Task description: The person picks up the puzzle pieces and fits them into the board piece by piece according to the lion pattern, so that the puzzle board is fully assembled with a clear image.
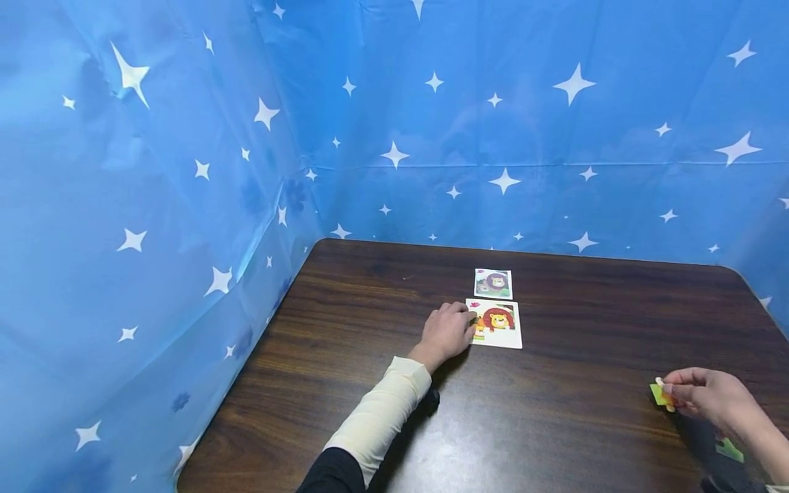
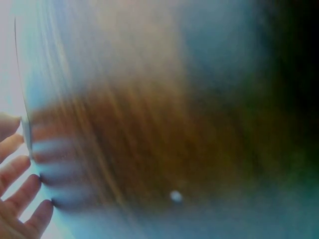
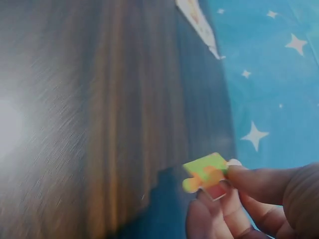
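My left hand [image 1: 445, 332] rests at the left edge of a white puzzle board [image 1: 509, 337], its fingertips touching the edge. On the board are a red-maned lion, a smaller orange figure and bare white areas. Between thumb and fingers, my right hand [image 1: 715, 397] pinches a puzzle piece [image 3: 205, 168] above the right side of the table; the piece is green, yellow and orange with rounded knobs. A small card [image 1: 493, 283] with a similar lion picture lies just behind the board. In the left wrist view, the left fingers [image 2: 22, 195] are spread.
Another green puzzle piece [image 1: 729, 450] lies on the table under the right forearm, partly hidden. The dark wooden table [image 1: 555, 418] has rounded back corners. Blue star-patterned cloth [image 1: 468, 123] hangs behind it and along the left side.
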{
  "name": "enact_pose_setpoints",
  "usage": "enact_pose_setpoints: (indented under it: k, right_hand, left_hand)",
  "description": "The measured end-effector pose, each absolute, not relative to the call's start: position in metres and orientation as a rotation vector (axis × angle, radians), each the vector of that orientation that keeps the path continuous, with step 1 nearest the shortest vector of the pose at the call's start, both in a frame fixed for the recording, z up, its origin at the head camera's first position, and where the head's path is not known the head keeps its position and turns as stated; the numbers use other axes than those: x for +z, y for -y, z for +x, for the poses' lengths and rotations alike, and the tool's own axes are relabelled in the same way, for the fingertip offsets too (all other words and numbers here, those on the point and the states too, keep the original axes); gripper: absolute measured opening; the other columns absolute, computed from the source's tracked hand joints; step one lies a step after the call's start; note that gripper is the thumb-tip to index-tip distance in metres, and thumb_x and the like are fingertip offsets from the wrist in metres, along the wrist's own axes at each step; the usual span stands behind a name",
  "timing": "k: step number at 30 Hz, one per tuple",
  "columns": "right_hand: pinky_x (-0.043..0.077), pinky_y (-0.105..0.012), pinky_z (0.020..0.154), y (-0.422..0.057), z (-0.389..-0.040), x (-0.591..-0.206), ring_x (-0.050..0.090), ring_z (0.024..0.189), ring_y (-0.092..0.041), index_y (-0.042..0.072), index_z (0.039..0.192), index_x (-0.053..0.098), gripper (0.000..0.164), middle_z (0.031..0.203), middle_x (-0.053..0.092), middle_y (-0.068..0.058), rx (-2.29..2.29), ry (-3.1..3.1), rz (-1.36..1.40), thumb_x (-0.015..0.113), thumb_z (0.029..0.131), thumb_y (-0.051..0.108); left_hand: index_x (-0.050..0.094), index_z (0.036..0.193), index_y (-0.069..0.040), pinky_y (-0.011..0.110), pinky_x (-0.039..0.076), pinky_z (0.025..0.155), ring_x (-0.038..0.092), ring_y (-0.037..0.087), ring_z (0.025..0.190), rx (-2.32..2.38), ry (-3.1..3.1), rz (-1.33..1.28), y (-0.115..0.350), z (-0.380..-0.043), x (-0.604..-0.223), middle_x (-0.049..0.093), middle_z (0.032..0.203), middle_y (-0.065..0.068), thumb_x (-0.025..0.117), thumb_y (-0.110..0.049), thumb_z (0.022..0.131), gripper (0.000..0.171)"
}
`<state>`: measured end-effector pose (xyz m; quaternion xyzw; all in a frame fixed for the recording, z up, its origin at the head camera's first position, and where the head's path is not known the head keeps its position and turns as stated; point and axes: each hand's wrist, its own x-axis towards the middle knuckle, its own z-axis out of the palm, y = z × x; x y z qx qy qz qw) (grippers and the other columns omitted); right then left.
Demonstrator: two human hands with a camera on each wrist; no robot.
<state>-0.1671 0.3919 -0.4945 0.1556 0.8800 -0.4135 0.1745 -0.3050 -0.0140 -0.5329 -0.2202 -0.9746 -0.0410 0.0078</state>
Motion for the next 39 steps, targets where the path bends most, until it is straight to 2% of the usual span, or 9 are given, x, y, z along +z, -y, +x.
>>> enact_pose_setpoints:
  k: [3, 10, 18, 31, 39]
  right_hand:
    - [0.061, -0.034, 0.07, -0.389, -0.176, -0.492, 0.068, 0.076, -0.012, -0.014, 0.122, 0.055, 0.033, 0.09, 0.069, -0.004, -1.308, -2.454, 0.492, 0.06, 0.102, 0.012]
    - [0.061, -0.026, 0.077, -0.369, -0.193, -0.486, 0.07, 0.075, -0.002, -0.015, 0.135, 0.043, 0.041, 0.083, 0.067, 0.012, -1.697, -2.269, 0.542, 0.055, 0.104, 0.01]
    - [0.061, -0.024, 0.078, -0.329, -0.21, -0.494, 0.071, 0.077, -0.004, -0.004, 0.135, 0.048, 0.033, 0.082, 0.069, 0.009, -2.01, -2.015, 0.563, 0.053, 0.104, 0.004]
    - [0.061, -0.025, 0.08, -0.277, -0.23, -0.497, 0.07, 0.078, -0.006, -0.01, 0.146, 0.037, 0.048, 0.085, 0.067, 0.005, -2.095, -1.908, 0.538, 0.055, 0.103, 0.002]
    - [0.061, -0.024, 0.08, -0.264, -0.239, -0.496, 0.067, 0.08, -0.004, -0.007, 0.151, 0.037, 0.05, 0.089, 0.064, 0.007, -1.936, -2.066, 0.492, 0.052, 0.105, 0.008]
  left_hand:
    - [0.063, 0.14, -0.028, 0.036, 0.05, 0.096, 0.057, 0.017, 0.126, -0.124, 3.051, -0.687, 0.014, -0.304, -0.533, 0.06, 0.141, -0.005, 0.051, -0.039, 0.105, 0.038]
    - [0.065, 0.138, -0.028, 0.036, 0.05, 0.095, 0.057, 0.017, 0.125, -0.131, 3.041, -0.678, 0.016, -0.303, -0.533, 0.061, 0.14, -0.005, 0.052, -0.038, 0.105, 0.037]
    - [0.064, 0.138, -0.028, 0.035, 0.05, 0.094, 0.058, 0.017, 0.124, -0.113, 3.035, -0.676, 0.016, -0.303, -0.536, 0.061, 0.139, -0.005, 0.052, -0.039, 0.105, 0.037]
    - [0.063, 0.139, -0.03, 0.034, 0.05, 0.094, 0.058, 0.016, 0.124, -0.107, 3.035, -0.676, 0.014, -0.304, -0.532, 0.061, 0.139, -0.006, 0.051, -0.039, 0.105, 0.038]
    - [0.064, 0.139, -0.029, 0.035, 0.05, 0.095, 0.058, 0.016, 0.124, -0.096, 3.029, -0.674, 0.013, -0.304, -0.534, 0.062, 0.138, -0.006, 0.049, -0.04, 0.106, 0.038]
